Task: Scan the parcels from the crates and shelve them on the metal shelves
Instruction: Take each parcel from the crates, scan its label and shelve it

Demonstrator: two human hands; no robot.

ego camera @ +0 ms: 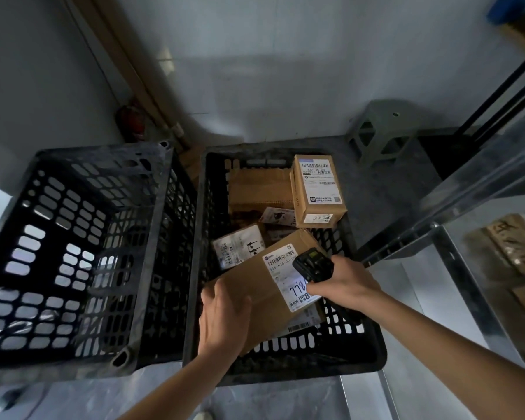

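A brown cardboard parcel (255, 277) with a white shipping label lies tilted in the right black crate (373, 356). My left hand (225, 316) grips its near left corner. My right hand (343, 283) holds a black handheld scanner (312, 265) over the label, which is lit by a pale glow. Further back in the same crate stand another labelled box (317, 192), a flat brown carton (258, 189) and a small parcel (240, 247) with black handwriting. The metal shelves (437, 225) rise on the right.
A second black crate (152, 237) stands at the left, tilted, with nothing seen inside. A grey plastic stool (382, 128) sits by the back wall. A red extinguisher (131, 122) stands in the corner. Cardboard boxes (509, 241) lie on the shelf.
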